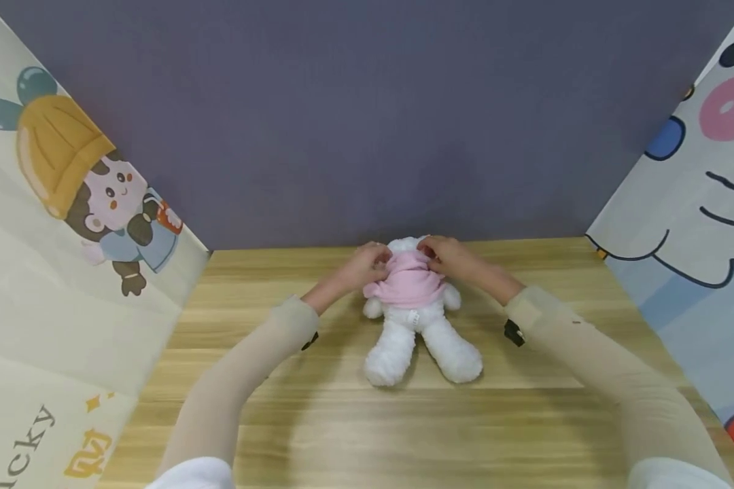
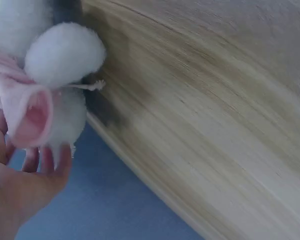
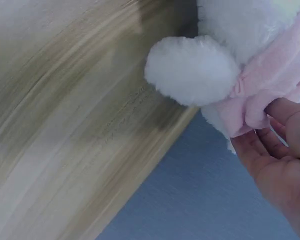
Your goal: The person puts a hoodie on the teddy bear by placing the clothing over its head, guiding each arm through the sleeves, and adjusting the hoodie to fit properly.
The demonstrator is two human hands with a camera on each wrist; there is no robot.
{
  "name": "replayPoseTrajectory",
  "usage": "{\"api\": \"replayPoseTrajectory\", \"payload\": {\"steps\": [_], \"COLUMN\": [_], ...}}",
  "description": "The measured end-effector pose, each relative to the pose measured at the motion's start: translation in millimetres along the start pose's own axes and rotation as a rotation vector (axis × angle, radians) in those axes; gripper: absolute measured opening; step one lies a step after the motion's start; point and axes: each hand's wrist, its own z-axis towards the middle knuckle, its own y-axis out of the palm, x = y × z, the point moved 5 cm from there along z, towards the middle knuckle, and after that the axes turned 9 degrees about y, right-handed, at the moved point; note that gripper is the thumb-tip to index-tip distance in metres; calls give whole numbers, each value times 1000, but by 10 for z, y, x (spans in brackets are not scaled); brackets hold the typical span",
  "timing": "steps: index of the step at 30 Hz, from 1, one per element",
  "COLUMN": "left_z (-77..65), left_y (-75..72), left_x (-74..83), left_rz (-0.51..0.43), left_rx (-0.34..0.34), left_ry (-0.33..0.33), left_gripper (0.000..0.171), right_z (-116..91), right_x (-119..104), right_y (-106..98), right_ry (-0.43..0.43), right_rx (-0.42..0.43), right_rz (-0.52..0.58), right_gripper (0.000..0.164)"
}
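A white plush toy (image 1: 391, 350) lies on the table with its legs toward me and a small white tag between them. Its upper body wears a pink shirt (image 1: 406, 288), bunched near the top, and white arms stick out at both sides. My left hand (image 1: 365, 265) holds the shirt's upper left edge; in the left wrist view, thumb and fingers are around a gaping pink opening (image 2: 34, 117). On the other side, my right hand (image 1: 452, 259) pinches a fold of the pink cloth (image 3: 255, 112) between thumb and fingers. Much of the toy's head is hidden between the hands.
The wood-grain table (image 1: 318, 435) meets a dark grey panel (image 1: 367, 122) just behind the toy. Light panels with cartoon prints, a left panel (image 1: 49, 299) and a right panel (image 1: 697, 305), flank the table. Small black devices (image 1: 514, 333) sit at the wrists.
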Motion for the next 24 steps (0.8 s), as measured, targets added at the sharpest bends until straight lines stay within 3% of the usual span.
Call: {"api": "replayPoseTrajectory", "payload": {"steps": [3,6,11,14,17,21,24], "left_z": [4,17,40,44,60,101,126], "left_y": [51,22,-59,-75,-80,-62,-32], "left_x": [21,32,-31,-108,-168,-178,-147], "left_rz": [39,16,19,-3,-29,-22,-30], "left_rx": [-24,-32,-54,-100,-118,-96,-42], "left_ry": [40,98,185,176,163,160,104], "left_gripper": [14,7,8,7,6,6,6], "right_z": [7,7,14,28,35,36,26], "right_x": [68,126,198,192,199,258,323], "right_y": [40,27,66,97,102,127,167], "right_ry": [-4,-30,-47,-64,-41,45,110], "right_rx": [-1,-36,-121,-103,-28,45,59], "right_rz": [29,76,128,101,65,35,23], "right_gripper": [19,15,14,8,5,7,10]}}
